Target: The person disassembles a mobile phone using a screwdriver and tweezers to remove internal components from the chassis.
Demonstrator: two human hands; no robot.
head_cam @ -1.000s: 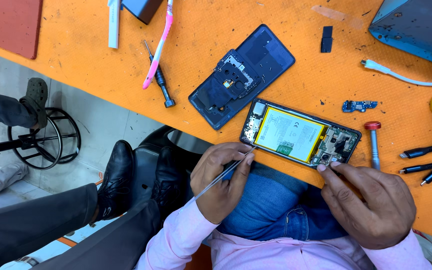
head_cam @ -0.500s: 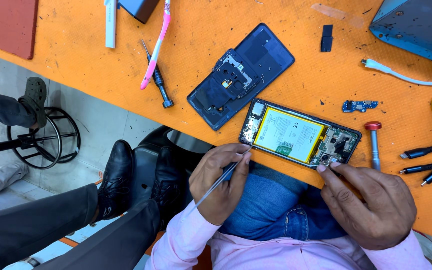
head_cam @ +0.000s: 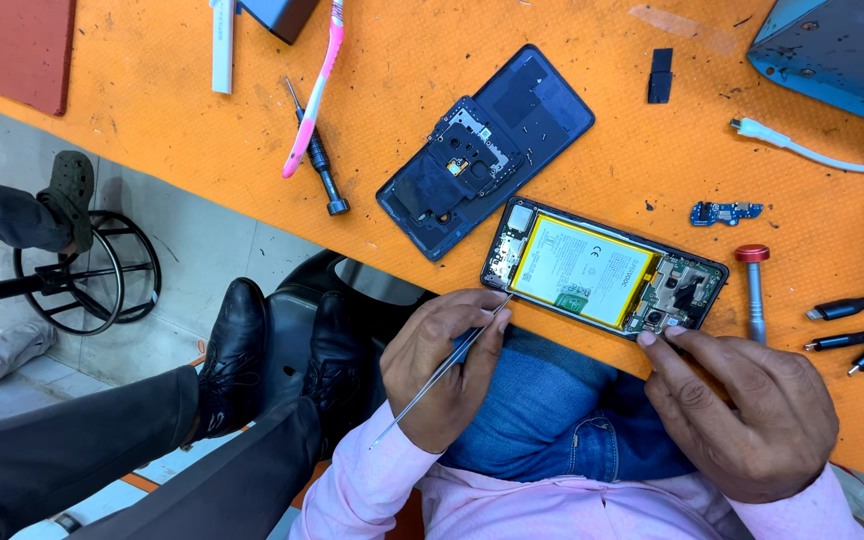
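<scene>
The opened phone (head_cam: 604,277) sits a bit right of centre in the frame, right at the near edge of the orange table (head_cam: 192,150), back off and insides up. Makes sense there, close to the body so both hands can brace on it. Big flat yellow battery (head_cam: 582,270) fills the middle, with dark circuit board bits at both ends.

The left hand (head_cam: 447,375) is closed around a pair of thin metal tweezers (head_cam: 442,370), held like a pen, tip touching the phone's lower left corner. The right hand (head_cam: 742,410) has its fingers curled, with fingertips pressing on the phone's lower right edge, looks like it's pinning it so it doesn't slide on the table.

Just up and left of the phone lies the dark blue back cover (head_cam: 487,150), inner side up, with a black plastic frame piece on it. Left of that is a small black screwdriver (head_cam: 317,160) and a pink toothbrush (head_cam: 315,85) crossing each other. To the right, a red-capped metal screwdriver (head_cam: 754,290), a tiny blue circuit board (head_cam: 722,212), and black cable ends (head_cam: 852,305) at the right edge. White cable (head_cam: 802,150) in the upper right. The table surface is rough and scuffed.
</scene>
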